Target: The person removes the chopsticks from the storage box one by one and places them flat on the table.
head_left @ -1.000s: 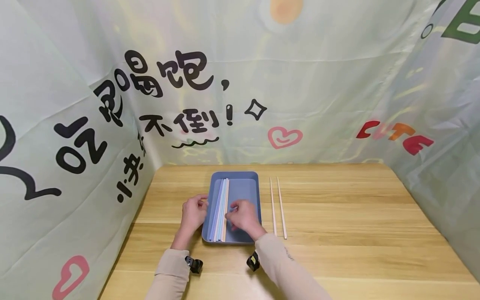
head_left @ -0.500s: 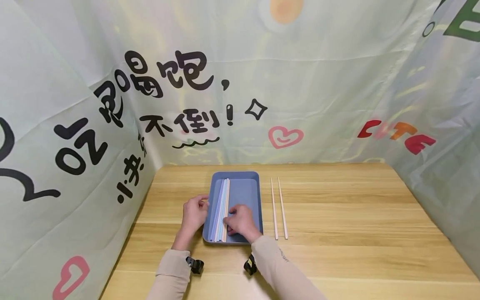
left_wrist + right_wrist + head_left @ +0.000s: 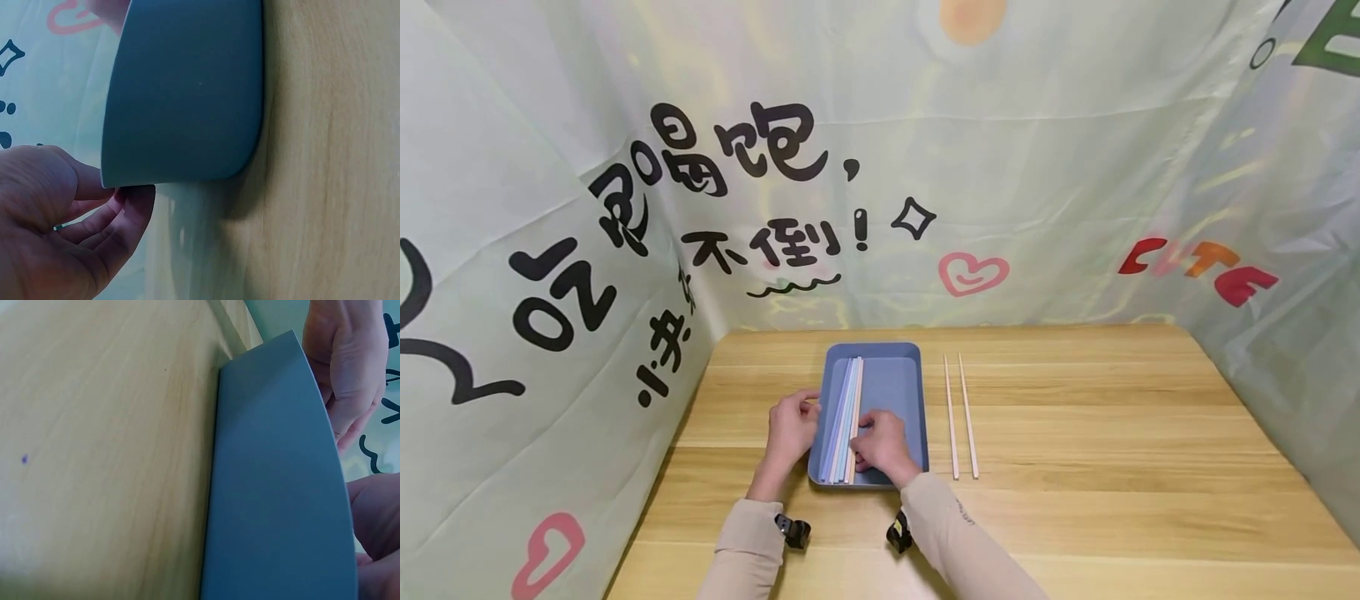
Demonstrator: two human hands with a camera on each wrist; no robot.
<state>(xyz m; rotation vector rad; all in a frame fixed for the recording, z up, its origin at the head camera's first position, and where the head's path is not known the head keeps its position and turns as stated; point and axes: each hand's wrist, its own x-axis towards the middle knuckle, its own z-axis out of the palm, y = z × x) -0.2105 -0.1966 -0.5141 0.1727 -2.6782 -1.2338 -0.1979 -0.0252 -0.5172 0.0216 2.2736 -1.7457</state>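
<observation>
A blue rectangular tray (image 3: 887,379) lies on the table with several pastel chopsticks (image 3: 842,417) side by side along its left half. My left hand (image 3: 792,429) pinches the tray's left rim; the left wrist view shows the thumb and fingertips of that hand (image 3: 75,219) meeting at the rim. My right hand (image 3: 883,442) reaches inside the tray, its curled fingers at the rightmost, pinkish chopstick near the lower end. Its fingertips are partly hidden there. In the right wrist view, the tray's side wall (image 3: 281,475) covers most of both hands.
Two pale pink chopsticks (image 3: 967,417) lie apart on the wooden table (image 3: 1097,450), right of the tray. Printed cloth walls (image 3: 1060,183) enclose the table at the back and sides. A black wrist camera (image 3: 898,532) sits below the right hand.
My right hand has come down slightly toward the lower end of the chopsticks in the tray, and its fingers have closed in at the rightmost one. The left hand stays at the rim.
</observation>
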